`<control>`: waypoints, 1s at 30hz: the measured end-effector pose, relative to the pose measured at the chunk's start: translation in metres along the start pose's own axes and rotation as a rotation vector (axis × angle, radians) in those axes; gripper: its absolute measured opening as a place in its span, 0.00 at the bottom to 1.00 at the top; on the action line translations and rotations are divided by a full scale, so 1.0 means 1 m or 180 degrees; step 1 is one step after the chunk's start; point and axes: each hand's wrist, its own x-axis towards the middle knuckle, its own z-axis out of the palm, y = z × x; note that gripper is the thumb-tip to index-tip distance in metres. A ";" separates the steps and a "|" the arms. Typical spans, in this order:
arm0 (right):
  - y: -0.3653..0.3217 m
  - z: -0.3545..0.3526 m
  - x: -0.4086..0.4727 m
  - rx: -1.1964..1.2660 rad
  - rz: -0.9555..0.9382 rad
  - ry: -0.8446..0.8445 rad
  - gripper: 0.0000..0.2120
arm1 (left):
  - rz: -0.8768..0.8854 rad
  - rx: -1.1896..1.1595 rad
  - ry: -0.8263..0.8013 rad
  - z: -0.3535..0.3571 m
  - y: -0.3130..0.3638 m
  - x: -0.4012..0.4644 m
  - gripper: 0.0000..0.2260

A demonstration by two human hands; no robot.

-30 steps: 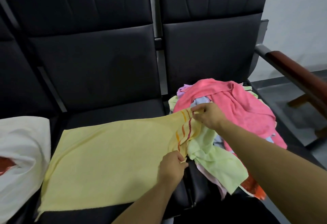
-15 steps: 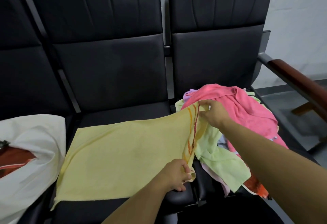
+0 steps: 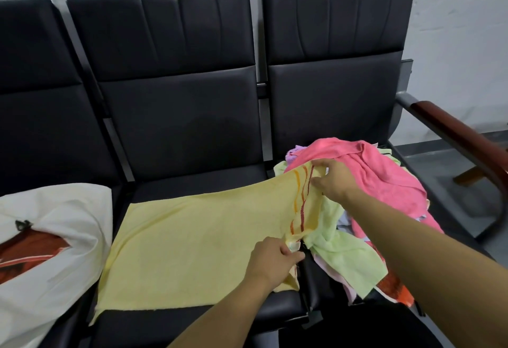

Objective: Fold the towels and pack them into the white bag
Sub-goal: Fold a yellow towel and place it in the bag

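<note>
Two hands pinch the striped right end of a yellow towel (image 3: 192,240) spread lengthwise across the middle seat (image 3: 192,182), right hand (image 3: 334,182) at its far corner, left hand (image 3: 270,261) at its near corner, white bag (image 3: 55,210) beyond its left end.
</note>
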 end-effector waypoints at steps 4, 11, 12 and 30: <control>0.004 -0.001 0.001 0.0008 0.0045 0.0081 0.21 | 0.0076 -0.0442 -0.0273 -0.005 0.010 -0.004 0.09; 0.020 -0.021 0.009 -0.0003 0.0259 0.0136 0.27 | 0.0153 -0.1002 -0.0834 -0.003 0.037 -0.018 0.12; 0.025 -0.026 0.010 -0.0020 0.0314 0.0167 0.27 | 0.0191 -0.1063 -0.0921 -0.001 0.041 -0.020 0.12; -0.038 -0.010 0.031 0.0893 0.0220 0.0466 0.18 | 0.0480 -0.0795 -0.1408 -0.095 0.027 -0.039 0.28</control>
